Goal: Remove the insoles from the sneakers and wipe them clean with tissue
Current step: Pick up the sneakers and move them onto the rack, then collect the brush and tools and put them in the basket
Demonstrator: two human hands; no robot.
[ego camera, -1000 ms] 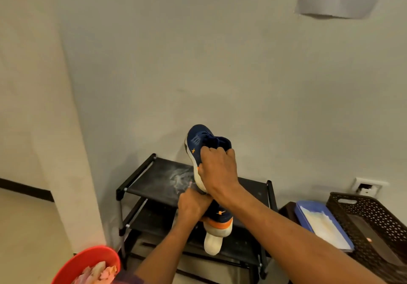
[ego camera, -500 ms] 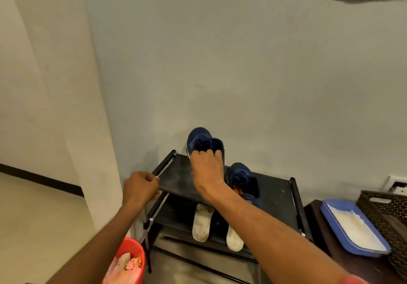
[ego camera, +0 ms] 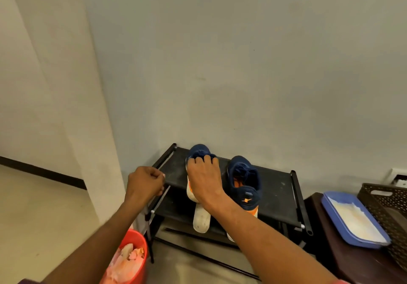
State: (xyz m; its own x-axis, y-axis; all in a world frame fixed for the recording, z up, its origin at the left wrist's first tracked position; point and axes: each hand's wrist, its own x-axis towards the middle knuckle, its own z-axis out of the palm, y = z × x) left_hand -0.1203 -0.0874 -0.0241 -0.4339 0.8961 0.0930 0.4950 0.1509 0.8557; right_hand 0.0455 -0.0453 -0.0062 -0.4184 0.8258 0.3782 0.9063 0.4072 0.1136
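Right hand: fingers curled over the collar of the left navy sneaker, gripping it on the rack's top shelf. Left hand: fist curled at the rack's front-left rail; can't tell if it's holding anything. Second sneaker sits just right of the first. White insole lies on the lower shelf, sticking out the front. Red bucket of crumpled tissue on the floor lower left. Blue tray on the desk at right.
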